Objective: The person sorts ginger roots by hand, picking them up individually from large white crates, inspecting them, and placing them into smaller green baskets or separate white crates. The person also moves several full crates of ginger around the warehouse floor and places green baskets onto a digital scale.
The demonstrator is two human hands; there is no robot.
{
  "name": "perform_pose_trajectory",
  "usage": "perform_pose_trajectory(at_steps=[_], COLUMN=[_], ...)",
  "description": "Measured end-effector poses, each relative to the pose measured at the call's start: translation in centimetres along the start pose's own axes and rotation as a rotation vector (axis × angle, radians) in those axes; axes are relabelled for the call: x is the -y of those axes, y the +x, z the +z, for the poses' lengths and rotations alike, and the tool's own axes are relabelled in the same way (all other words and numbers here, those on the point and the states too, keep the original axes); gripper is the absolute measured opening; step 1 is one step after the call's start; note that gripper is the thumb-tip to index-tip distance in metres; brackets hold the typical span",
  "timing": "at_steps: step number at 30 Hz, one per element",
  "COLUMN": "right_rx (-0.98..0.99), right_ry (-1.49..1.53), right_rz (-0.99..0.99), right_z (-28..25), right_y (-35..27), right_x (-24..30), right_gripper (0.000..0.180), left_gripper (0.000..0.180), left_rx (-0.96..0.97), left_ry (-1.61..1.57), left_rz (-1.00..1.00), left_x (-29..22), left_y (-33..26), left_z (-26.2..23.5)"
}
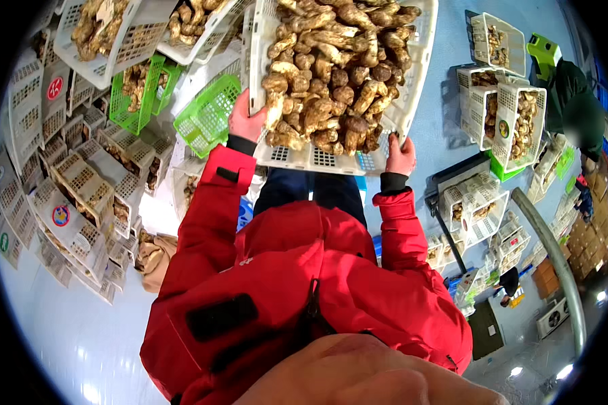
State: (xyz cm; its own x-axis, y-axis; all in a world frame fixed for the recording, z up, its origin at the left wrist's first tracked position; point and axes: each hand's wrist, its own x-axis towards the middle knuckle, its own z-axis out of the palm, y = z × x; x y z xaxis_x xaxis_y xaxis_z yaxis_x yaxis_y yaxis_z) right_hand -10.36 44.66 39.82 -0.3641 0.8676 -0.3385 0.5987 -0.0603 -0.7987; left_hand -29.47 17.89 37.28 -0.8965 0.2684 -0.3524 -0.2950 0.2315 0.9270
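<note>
A white perforated plastic crate (419,77) is held out in front of me, heaped with brown-and-cream mushrooms (338,84) with thick stems. My left hand (246,121) grips its near left corner, fingers partly hidden by the crate wall. At the near right corner, my right hand (401,158) is closed on the rim. Both arms reach forward in red sleeves with black cuffs.
Stacked white crates of mushrooms (94,196) fill the left side, with green baskets (209,115) closer in. More crates (520,125) stand on the blue floor at right, beside a person in dark clothing (571,101). A curved metal pipe (554,250) rises nearer.
</note>
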Motion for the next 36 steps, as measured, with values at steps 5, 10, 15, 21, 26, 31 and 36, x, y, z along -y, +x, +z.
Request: perform_pose_trajectory(at_steps=[5,10,15,21,26,31,36], right_rx=[-0.038,0.375,0.241,0.338,0.738,1.051,0.689], right_ry=[-0.406,-0.433,-0.694,-0.108,0.331,0.867,0.256], right_rz=[-0.473,-0.677,-0.730,-0.595,-0.223,0.392,-0.053], right_z=[0.1,9.3,15.9,15.1,10.5,9.0,6.5], right_y=[0.7,2.8,3.7,2.3,-4.6,-7.8,-4.8], right_x=[6.7,11.4,9.4,8.0,8.9,6.5,3.1], right_gripper=[0.029,0.037,0.048,0.036,0.035,0.038,0.028], left_gripper=[0.055,0.044,0.026,0.033,0.038,0.032,0.026], left_rx=[-0.083,-0.269,0.019,0.238,0.230,0.194,0.090], left_ry=[-0.262,0.433,0.084,-0.333,-0.516,-0.843,-1.019], left_rz=[-0.095,0.231,-0.069,-0.394,-0.365,-0.544,-0.493], left_x=[0.6,-6.3,-8.5,-6.4,-5.0,-6.2,-5.5], left_y=[-0.3,-2.0,-4.7,-4.3,-3.5,-4.1,-4.5], left_z=[-0.1,1.3,2.3,4.2,4.3,3.8,1.6])
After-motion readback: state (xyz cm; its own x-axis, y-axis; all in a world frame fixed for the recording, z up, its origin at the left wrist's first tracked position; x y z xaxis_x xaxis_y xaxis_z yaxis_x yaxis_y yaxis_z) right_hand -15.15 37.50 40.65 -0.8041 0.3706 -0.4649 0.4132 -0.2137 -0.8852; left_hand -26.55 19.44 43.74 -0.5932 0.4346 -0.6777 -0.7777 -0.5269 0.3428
